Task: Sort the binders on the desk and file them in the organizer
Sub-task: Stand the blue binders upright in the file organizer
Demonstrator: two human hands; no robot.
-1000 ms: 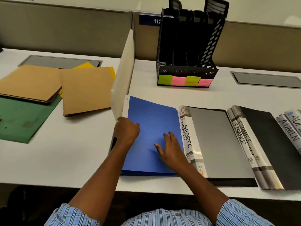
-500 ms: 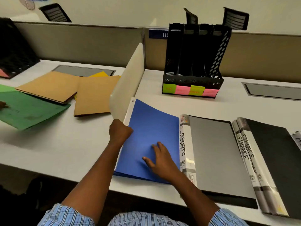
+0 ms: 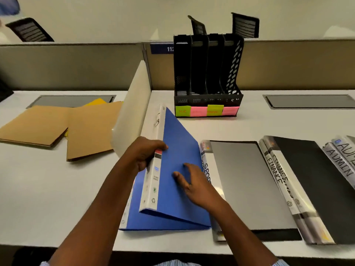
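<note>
At three o'clock the ADMIN binders (image 3: 343, 160) run off the edge. The blue binder (image 3: 178, 150) my left hand (image 3: 144, 154) grips hides most of the lower blue binder (image 3: 153, 223). My right hand (image 3: 194, 181) covers part of the SPORTS binder (image 3: 249, 185) spine. At twelve o'clock the writing on the sticky notes (image 3: 206, 110) is too blurred to read.

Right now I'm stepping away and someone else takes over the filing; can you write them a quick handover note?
The left hand grips the spine of the top blue binder, tilting it up off a second blue binder. The right hand rests on its cover. SPORTS binder, FINANCE binders and ADMIN binders lie flat to the right. The organizer at the back: no binder shows in its slots. Nothing filed; all remain to file.
</note>
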